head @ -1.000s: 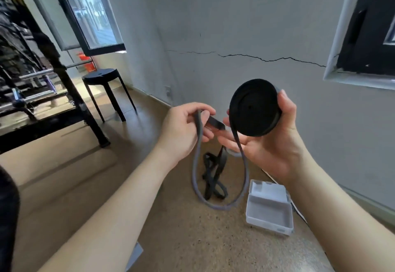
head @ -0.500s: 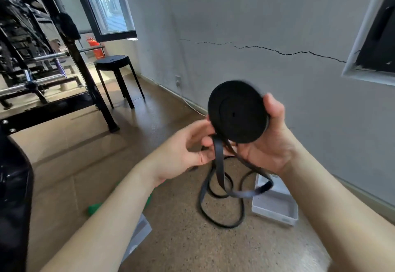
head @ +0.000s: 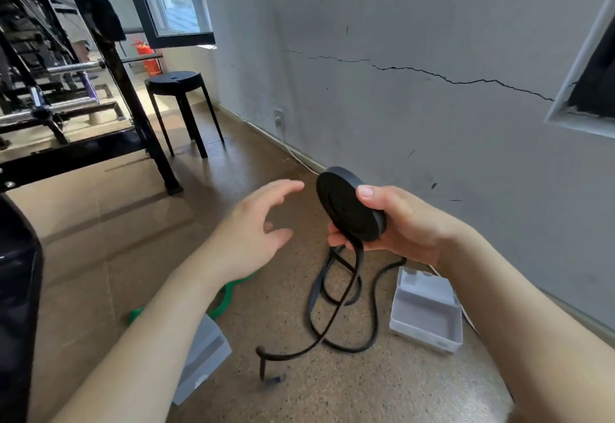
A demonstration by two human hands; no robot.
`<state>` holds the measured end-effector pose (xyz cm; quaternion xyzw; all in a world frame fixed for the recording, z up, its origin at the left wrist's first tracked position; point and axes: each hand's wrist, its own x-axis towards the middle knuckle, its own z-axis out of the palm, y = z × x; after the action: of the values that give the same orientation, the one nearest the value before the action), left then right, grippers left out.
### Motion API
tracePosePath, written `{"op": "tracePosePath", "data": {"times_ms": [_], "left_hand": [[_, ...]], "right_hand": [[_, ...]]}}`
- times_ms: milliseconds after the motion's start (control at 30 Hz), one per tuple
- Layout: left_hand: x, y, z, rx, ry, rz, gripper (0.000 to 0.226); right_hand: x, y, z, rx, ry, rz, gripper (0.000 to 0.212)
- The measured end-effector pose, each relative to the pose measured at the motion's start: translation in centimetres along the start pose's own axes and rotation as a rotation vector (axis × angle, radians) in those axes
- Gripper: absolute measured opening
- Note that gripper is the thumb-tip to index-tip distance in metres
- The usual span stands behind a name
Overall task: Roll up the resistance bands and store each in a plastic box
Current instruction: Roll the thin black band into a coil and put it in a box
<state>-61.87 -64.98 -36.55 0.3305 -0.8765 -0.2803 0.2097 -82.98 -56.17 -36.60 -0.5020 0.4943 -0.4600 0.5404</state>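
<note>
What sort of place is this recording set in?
Probably a small gym or workout room: a black rack with steel bars stands at the left, a black band is half rolled in the right hand, and a green band lies on the speckled floor.

No legible text, label, brand, number or sign was recorded. The rolled black rubber resistance band [head: 342, 213], the open clear plastic box [head: 427, 318] and the red fire extinguisher [head: 148, 58] bore nothing readable.
</note>
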Motion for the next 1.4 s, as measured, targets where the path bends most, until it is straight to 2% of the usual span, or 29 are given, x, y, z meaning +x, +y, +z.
{"op": "tracePosePath", "data": {"times_ms": [67,167,233,333,400,467,533,600,667,767,933,1100,1267,1333,1400], "left_hand": [[-0.3,1.8,-0.9,-0.281,0.026,0.091,0.062],[-0.8,1.9,-1.6,-0.384,0.070,0.110,0.033],[-1.1,1.5,-1.9,-0.441,0.094,0.065,0.024],[-1.2,0.8,-2.1,-0.339,0.094,0.040,0.030],[-1.2,0.5,-2.3,-0.299,0.077,0.047,0.025],[-1.5,0.5,-2.8,-0.316,0.014,0.056,0.025],[-1.8,0.4,-2.9,-0.316,-0.075,0.036,0.034],[-1.9,0.2,-2.8,-0.286,-0.074,-0.008,0.034],[-1.9,-0.4,-2.8,-0.350,-0.029,-0.042,0.032],[-2.0,-1.7,-2.8,-0.612,0.043,-0.071,0.028],[-2.1,-1.9,-2.1,-0.833,0.091,-0.082,0.032],[-2.0,-1.2,-2.1,-0.848,0.189,-0.044,0.036],[-1.6,-0.9,-2.3,-0.801,0.337,-0.053,0.025],[-1.5,-1.3,-2.9,-0.801,0.404,-0.087,0.027],[-1.5,-1.9,-3.7,-0.775,0.452,-0.106,0.028]], "right_hand": [[0.4,0.1,0.7,-0.027,-0.093,0.013,0.092],[0.8,0.3,1.5,-0.047,-0.221,0.042,0.085],[1.1,0.3,1.8,-0.050,-0.277,0.073,0.083],[1.5,0.6,2.2,-0.049,-0.317,0.118,0.084],[1.8,0.8,2.5,-0.063,-0.342,0.131,0.088],[2.2,0.9,2.9,-0.081,-0.361,0.126,0.089],[2.6,1.1,3.3,-0.067,-0.377,0.120,0.090],[3.0,1.1,3.5,-0.030,-0.400,0.115,0.090],[3.3,1.2,3.7,0.035,-0.428,0.096,0.090],[3.7,1.2,3.9,0.197,-0.478,0.048,0.089],[4.2,1.1,4.2,0.322,-0.503,-0.011,0.088],[4.3,1.4,4.3,0.439,-0.518,-0.024,0.091],[4.0,1.4,4.2,0.360,-0.461,0.030,0.109],[3.6,1.4,4.1,0.205,-0.377,0.031,0.098],[3.2,1.5,4.0,0.045,-0.234,-0.007,0.071]]}}
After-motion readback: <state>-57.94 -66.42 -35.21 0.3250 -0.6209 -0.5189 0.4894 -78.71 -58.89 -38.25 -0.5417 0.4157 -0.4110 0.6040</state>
